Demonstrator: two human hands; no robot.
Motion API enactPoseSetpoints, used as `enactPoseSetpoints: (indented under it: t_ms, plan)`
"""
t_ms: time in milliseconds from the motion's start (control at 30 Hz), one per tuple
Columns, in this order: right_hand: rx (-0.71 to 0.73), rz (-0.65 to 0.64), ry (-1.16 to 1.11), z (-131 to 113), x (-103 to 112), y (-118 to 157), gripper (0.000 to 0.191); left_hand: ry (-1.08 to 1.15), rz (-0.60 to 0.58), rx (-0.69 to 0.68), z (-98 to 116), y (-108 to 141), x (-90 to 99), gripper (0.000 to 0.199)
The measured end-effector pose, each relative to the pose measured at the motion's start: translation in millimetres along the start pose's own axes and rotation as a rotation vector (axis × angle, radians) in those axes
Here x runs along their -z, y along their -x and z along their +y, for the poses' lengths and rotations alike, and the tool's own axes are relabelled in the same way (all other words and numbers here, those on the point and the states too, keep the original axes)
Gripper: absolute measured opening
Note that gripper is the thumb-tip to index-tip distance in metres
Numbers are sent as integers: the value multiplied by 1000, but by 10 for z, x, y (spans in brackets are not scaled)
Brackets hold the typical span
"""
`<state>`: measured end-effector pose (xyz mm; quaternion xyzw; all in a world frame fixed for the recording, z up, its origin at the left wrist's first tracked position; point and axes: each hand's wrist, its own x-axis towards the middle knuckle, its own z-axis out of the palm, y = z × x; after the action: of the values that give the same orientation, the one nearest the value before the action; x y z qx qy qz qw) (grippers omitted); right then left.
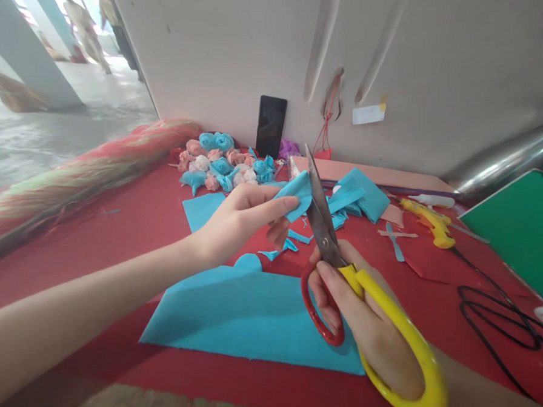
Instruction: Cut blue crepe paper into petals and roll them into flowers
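Note:
A folded piece of blue paper [300, 193] is pinched between the thumb and fingers of my left hand [249, 220]. My right hand [373, 326] is wrapped round the handles of large scissors [323, 225], one handle red and the other yellow. The scissor blades point up and stand at the right edge of the folded piece, looking nearly closed. Beneath both hands a large blue sheet [240, 308] lies on the red table cover [121, 284]. Small blue scraps [289, 245] are scattered just beyond that sheet.
Paper flowers [221, 166] in blue, pink and white are heaped at the back, beside a dark phone [271, 126] leaning on the wall. More blue paper [364, 195], a yellow glue gun [429, 219] with black cord, and a green board [521, 233] are on the right.

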<state>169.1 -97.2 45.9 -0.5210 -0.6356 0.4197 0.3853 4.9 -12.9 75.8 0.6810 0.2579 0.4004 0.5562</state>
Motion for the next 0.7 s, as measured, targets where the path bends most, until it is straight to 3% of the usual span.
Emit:
enactPoseSetpoints:
  t_ms: [200,367,700]
  plan:
    - [-45,129,-38,-42,-52,42,25,31,-7,0,-10,-24,15,35]
    - [-74,20,-60,-22,-4,50,29,67,-26,50,-2,-45,63,34]
    - [-82,-16,-65,-90,13,26,30,155,-139,134,14,-122,182,39]
